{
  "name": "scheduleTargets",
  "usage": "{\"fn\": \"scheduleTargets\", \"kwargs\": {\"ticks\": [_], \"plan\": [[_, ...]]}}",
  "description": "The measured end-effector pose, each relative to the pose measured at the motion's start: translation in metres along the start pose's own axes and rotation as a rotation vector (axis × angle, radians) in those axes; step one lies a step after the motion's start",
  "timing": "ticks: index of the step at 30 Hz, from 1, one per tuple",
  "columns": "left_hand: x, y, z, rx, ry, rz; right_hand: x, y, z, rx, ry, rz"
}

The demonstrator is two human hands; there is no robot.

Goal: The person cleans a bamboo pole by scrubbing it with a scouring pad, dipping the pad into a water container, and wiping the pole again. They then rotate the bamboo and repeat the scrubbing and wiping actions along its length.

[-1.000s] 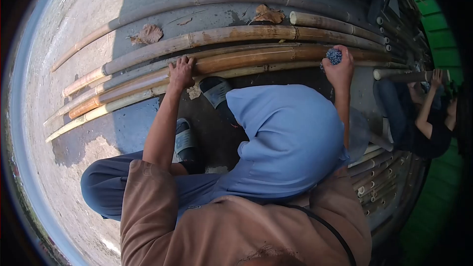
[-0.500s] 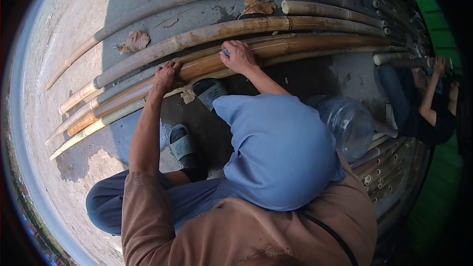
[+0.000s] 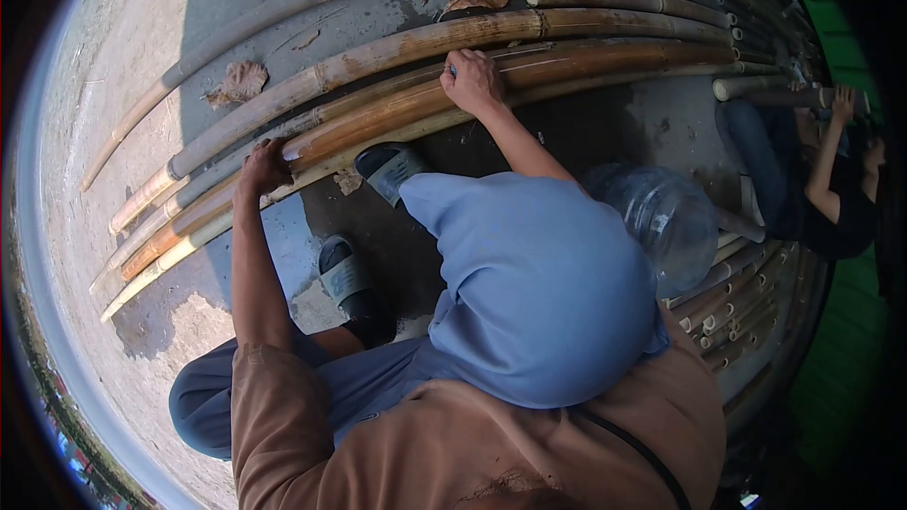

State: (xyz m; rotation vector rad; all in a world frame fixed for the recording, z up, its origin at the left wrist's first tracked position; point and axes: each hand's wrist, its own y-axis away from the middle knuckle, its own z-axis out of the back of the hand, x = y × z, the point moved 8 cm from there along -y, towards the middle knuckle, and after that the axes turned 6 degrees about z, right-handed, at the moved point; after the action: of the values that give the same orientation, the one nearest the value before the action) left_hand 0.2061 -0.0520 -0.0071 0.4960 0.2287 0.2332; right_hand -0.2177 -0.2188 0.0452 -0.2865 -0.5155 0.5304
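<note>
A wet, orange-brown bamboo pole [image 3: 378, 119] lies among other poles in front of my feet. My left hand [image 3: 267, 166] is closed over this pole, left of its middle, its fingers curling over the far side. Farther right, my right hand [image 3: 470, 81] is closed in a fist at the upper side of the same pole. A bit of something blue [image 3: 453, 69] pokes out of its grip; most of it is hidden by the fingers. A thicker, mottled bamboo pole [image 3: 416, 42] runs just beyond both hands, and a pale, thinner pole [image 3: 194, 244] lies on the near side.
Dry leaves [image 3: 238, 83] lie between the farther poles. My sandals [image 3: 342, 267] are close to the near pole. A clear plastic water jug [image 3: 661, 227] stands at my right, with stacked bamboo [image 3: 727, 321] behind it. Another person [image 3: 831, 179] sits at far right, holding a pole.
My left hand has slid left along the brown pole. My right hand has shifted slightly right and upward, still closed, and the view has moved a little.
</note>
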Motion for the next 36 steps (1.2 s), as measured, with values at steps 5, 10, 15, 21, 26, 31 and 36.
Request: {"fn": "scheduleTargets", "kwargs": {"ticks": [5,10,15,21,26,31,36], "plan": [[0.003,0.003,0.003,-0.017,0.010,-0.019,-0.069,-0.003,0.034,-0.023,-0.117,-0.061],[-0.022,0.012,0.014,-0.120,-0.018,0.030,-0.173,0.000,0.065,-0.101,0.037,-0.266],[-0.156,0.004,0.014,-0.208,0.040,-0.232,-0.043,-0.008,-0.005,0.125,-0.011,-0.134],[-0.193,0.006,0.000,-0.250,-0.046,-0.212,0.019,-0.006,-0.008,0.139,-0.139,-0.084],[-0.128,0.018,0.011,-0.341,-0.079,-0.246,-0.174,0.018,0.079,-0.196,0.087,-0.139],[-0.086,0.021,0.015,-0.227,-0.042,-0.159,-0.144,0.013,0.061,-0.226,0.124,-0.129],[-0.098,0.020,0.009,-0.217,-0.062,-0.058,0.065,0.003,-0.031,0.031,-0.082,0.145]]}}
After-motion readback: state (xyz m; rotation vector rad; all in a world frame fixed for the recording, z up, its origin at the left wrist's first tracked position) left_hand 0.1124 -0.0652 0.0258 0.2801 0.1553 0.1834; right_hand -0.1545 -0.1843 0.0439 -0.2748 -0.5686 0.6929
